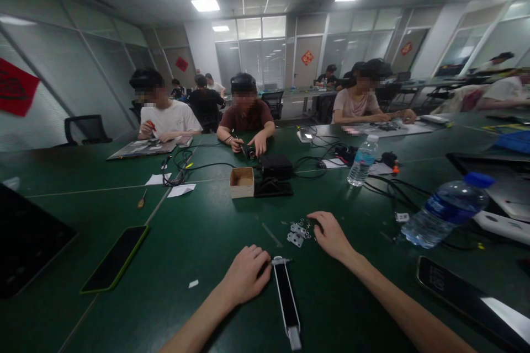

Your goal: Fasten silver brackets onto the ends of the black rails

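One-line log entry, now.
left hand: at black-and-silver piece's far end | right hand: beside small metal parts | open box: farther off

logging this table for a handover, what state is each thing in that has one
Black-and-white strip: lying flat
Small parts: loose, clustered
Left hand: bent, at the black-and-white strip's upper end
Right hand: thumb and forefinger apart, by the small parts
Cardboard box: open-topped
Green-edged phone: screen dark
Black phone: screen showing digits
Small bottle: capped, upright
Large bottle: capped

The bare left hand curls palm-down; the bare right hand reaches nearer the green table's far edge, index finger and thumb apart.
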The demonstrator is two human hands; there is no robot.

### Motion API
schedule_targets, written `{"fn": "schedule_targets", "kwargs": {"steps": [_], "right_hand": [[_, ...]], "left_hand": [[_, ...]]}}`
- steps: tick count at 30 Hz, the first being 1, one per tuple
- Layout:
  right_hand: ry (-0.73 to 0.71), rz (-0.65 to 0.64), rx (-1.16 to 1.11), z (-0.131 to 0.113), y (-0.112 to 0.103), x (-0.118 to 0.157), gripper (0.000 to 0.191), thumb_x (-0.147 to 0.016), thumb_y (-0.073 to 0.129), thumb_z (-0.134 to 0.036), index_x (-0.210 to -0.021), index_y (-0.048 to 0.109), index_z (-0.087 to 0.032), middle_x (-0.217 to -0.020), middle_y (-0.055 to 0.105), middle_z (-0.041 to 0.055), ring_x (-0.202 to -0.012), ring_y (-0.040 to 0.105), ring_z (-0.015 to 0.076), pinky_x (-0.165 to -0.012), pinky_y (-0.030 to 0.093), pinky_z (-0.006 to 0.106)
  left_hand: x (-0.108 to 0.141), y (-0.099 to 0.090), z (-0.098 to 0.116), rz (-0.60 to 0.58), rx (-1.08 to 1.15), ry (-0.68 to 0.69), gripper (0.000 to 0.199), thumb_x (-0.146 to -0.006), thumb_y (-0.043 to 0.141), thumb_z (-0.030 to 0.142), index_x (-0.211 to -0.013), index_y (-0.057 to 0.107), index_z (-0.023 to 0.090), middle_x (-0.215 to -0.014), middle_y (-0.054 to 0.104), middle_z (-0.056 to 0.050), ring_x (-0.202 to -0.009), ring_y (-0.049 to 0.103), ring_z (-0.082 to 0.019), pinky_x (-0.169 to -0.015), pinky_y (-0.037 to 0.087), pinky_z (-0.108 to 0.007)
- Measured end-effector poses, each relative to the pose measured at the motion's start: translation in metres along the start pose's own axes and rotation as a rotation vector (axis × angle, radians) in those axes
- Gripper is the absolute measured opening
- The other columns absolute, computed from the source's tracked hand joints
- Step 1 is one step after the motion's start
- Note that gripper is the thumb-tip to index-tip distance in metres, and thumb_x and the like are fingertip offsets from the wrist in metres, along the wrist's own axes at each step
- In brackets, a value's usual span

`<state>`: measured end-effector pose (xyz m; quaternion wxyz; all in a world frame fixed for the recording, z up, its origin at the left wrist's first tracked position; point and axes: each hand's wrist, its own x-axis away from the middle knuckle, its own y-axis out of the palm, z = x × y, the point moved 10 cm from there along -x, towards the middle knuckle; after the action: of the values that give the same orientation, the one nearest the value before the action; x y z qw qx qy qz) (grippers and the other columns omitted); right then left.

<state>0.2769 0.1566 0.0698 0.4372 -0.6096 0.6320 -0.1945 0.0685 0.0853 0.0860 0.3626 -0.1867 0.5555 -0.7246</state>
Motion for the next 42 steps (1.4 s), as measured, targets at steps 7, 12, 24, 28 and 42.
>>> {"fn": "schedule_targets", "kwargs": {"steps": [7, 12, 24, 28, 42], "right_hand": [[-0.006, -0.030, 0.078, -0.007, 0.004, 0.001, 0.027, -0.087, 0.046, -0.019, -0.101, 0.070, -0.019, -0.101, 0.062, 0.0098, -0.098, 0.055, 0.0246, -0.085, 0.045, 0.039], [0.034, -0.016, 0.055, 0.003, 0.005, -0.001, 0.025, -0.086, 0.048, -0.019, -0.096, 0.070, -0.017, -0.097, 0.065, 0.0094, -0.095, 0.056, 0.0242, -0.084, 0.045, 0.038], [0.107, 0.033, 0.124, 0.013, 0.004, -0.002, 0.022, -0.083, 0.052, -0.022, -0.097, 0.067, -0.015, -0.097, 0.062, 0.0109, -0.094, 0.054, 0.0249, -0.084, 0.044, 0.037], [0.144, 0.010, 0.137, 0.017, 0.006, -0.002, 0.020, -0.084, 0.052, -0.026, -0.093, 0.067, -0.017, -0.098, 0.061, 0.0103, -0.096, 0.054, 0.0251, -0.083, 0.043, 0.037], [0.158, -0.082, 0.055, 0.012, 0.005, -0.004, 0.013, -0.080, 0.052, -0.026, -0.075, 0.062, -0.018, -0.080, 0.063, 0.0065, -0.077, 0.059, 0.0217, -0.068, 0.047, 0.033]], "left_hand": [[0.000, -0.001, 0.001, 0.002, 0.002, 0.000, 0.010, -0.094, 0.044, 0.021, -0.093, 0.054, 0.020, -0.088, 0.060, -0.004, -0.082, 0.053, -0.020, -0.072, 0.039, -0.032], [0.001, 0.002, 0.000, 0.006, -0.013, 0.008, 0.010, -0.094, 0.044, 0.021, -0.092, 0.054, 0.020, -0.088, 0.060, -0.004, -0.082, 0.054, -0.020, -0.073, 0.039, -0.032], [0.002, 0.003, -0.001, 0.008, -0.002, 0.002, 0.010, -0.094, 0.044, 0.021, -0.093, 0.054, 0.020, -0.089, 0.060, -0.004, -0.083, 0.054, -0.020, -0.074, 0.039, -0.032], [0.002, 0.002, -0.001, -0.003, 0.006, -0.005, 0.011, -0.094, 0.044, 0.022, -0.094, 0.054, 0.020, -0.089, 0.060, -0.004, -0.083, 0.053, -0.020, -0.074, 0.040, -0.032], [0.002, 0.000, 0.000, 0.004, -0.005, -0.021, 0.007, -0.092, 0.046, 0.018, -0.091, 0.054, 0.020, -0.089, 0.060, -0.003, -0.082, 0.053, -0.019, -0.073, 0.040, -0.032]]}}
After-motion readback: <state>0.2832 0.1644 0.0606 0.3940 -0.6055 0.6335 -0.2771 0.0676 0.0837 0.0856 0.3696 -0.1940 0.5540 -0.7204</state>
